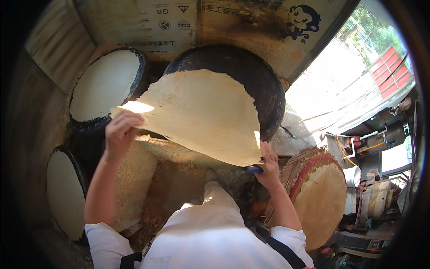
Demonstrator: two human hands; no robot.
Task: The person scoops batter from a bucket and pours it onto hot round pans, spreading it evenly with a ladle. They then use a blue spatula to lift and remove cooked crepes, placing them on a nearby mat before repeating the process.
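Observation:
A large, thin, pale flatbread sheet (201, 111) with ragged edges stretches between my two hands. It hangs partly over a round black griddle (268, 90), whose dark surface shows along the far and right sides. My left hand (124, 124) pinches the sheet's near left corner. At its near right edge, my right hand (268, 161) grips the sheet and also has a blue-handled tool (254, 169) in it; the rest of that tool is hidden. Beyond my left hand, a second griddle (137, 70) carries a pale round of batter or dough (105, 85).
At the lower left, another black-rimmed griddle (75, 161) bears a pale round (63, 195). Right of me, a browned flatbread (320, 208) lies on a round, red-edged support (299, 185). Printed panels (231, 20) stand behind the griddles. Pipes and equipment (376, 138) fill the far right.

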